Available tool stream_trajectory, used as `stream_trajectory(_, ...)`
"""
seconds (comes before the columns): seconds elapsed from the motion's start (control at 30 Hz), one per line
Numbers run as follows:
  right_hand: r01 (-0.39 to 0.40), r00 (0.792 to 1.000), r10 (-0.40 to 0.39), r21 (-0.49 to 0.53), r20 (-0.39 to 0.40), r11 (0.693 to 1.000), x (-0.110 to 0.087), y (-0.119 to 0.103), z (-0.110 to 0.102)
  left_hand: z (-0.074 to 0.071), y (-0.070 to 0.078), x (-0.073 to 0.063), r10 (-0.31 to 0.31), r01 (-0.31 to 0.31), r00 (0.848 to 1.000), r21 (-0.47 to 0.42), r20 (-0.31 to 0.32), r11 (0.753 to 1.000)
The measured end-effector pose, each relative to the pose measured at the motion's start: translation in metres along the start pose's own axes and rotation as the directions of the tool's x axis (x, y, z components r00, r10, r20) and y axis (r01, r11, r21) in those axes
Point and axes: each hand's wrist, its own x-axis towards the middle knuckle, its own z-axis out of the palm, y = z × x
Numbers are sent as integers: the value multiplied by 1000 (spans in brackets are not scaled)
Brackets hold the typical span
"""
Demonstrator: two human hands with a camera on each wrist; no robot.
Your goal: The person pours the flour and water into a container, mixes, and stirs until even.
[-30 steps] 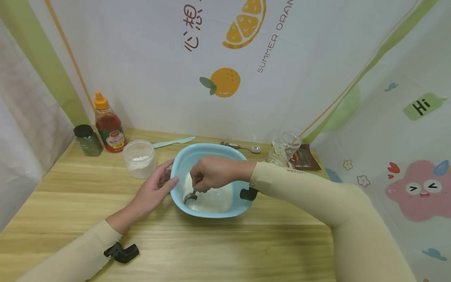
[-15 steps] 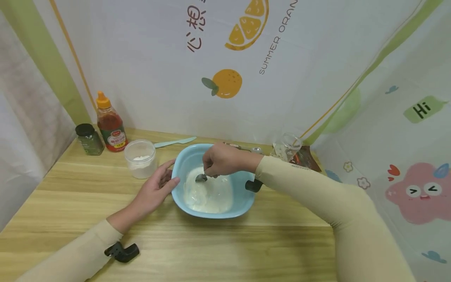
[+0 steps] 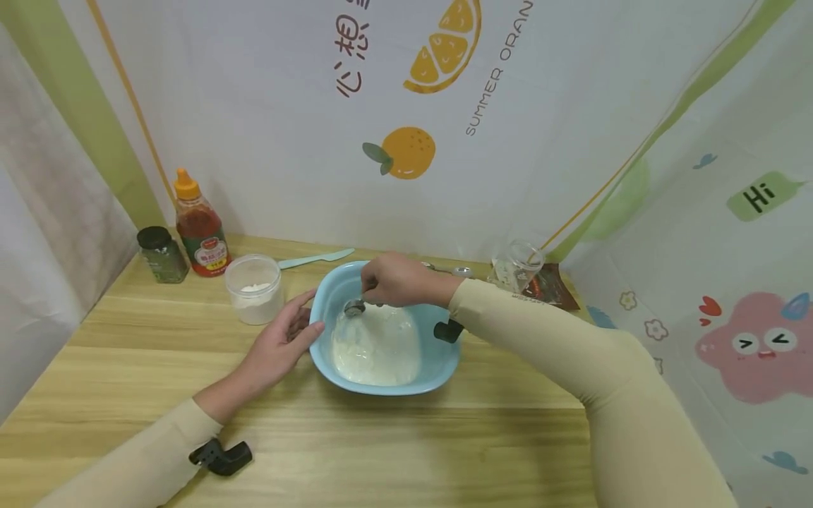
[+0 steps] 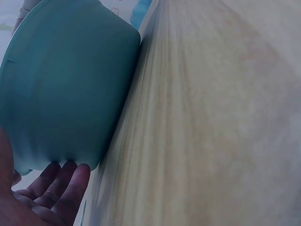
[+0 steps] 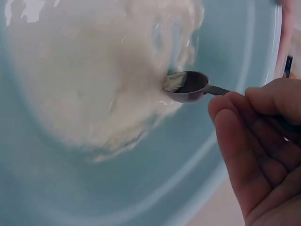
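A light blue basin (image 3: 322, 360) stands on the wooden table, with a wet white batter-like mix (image 3: 377, 349) spread over its bottom. At its left side my left hand (image 3: 278, 344) holds the wall, thumb over the rim and fingertips against the outside, as the left wrist view shows. My right hand (image 3: 399, 281) reaches over the basin and pinches the handle of a small dark measuring spoon (image 5: 190, 89). The spoon's bowl, with a little white mix in it, sits at the edge of the mix near the basin's far-left wall.
Left of the basin are a clear tub of white powder (image 3: 254, 296), a red sauce bottle (image 3: 205, 236) and a dark-lidded jar (image 3: 163, 257). Behind lies a pale blue plastic knife (image 3: 316, 259). A clear jar (image 3: 524, 264) and brown packet (image 3: 559, 286) stand at the back right.
The right hand has moved the measuring spoon from the basin's near-left part to its far-left part, and the mix there looks smeared. The left hand has stayed at the rim.
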Motion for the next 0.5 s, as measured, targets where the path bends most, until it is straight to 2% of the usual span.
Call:
stream_trajectory(0.13,-31,999,30,-27,-32,999,-10,12,-5,1,0,1,10,-9,1000,16,-8,1000)
stream_trajectory(0.27,-20,999,21,-29,49,999,-20,11,-9,1,0,1,12,-12,1000,27,-6,1000)
stream_trajectory(0.37,28,995,-25,-31,101,999,-20,6,-9,1,0,0,13,-13,1000,32,-13,999)
stream_trajectory(0.5,124,990,-119,-68,78,990,-11,5,-7,0,1,0,19,-19,1000,23,-6,1000)
